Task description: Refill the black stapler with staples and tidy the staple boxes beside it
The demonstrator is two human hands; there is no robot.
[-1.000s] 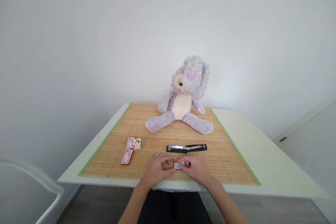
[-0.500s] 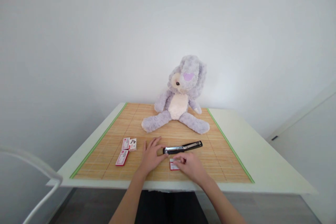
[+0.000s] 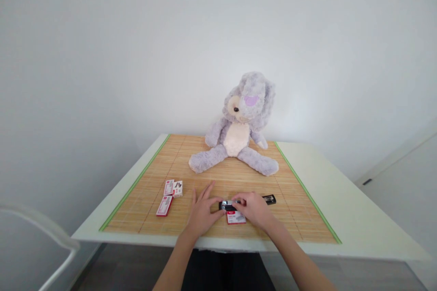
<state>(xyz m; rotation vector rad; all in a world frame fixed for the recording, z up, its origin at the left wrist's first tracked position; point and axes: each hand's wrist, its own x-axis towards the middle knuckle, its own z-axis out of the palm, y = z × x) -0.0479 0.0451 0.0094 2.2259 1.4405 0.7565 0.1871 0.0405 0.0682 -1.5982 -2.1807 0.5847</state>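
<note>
- An open black-and-silver metal stapler (image 3: 227, 205) lay nearer, just beyond a flat red-and-white box (image 3: 235, 218).
- The left hand (image 3: 202, 213) gripped its end between thumb and forefinger.
- The right hand (image 3: 254, 209) had gone from box to stapler — shifting work there; its grip was unclear.

Soft, diffuse light surrounds me, the wall (image 3: 164, 36) greyer at left. Metal on the stapler (image 3: 228, 205) glints. Wide-angle distortion stretches my table (image 3: 351, 211).

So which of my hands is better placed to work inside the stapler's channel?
Probably your right hand: its fingertips are at the channel, while your left hand is at the stapler's left end.
</note>
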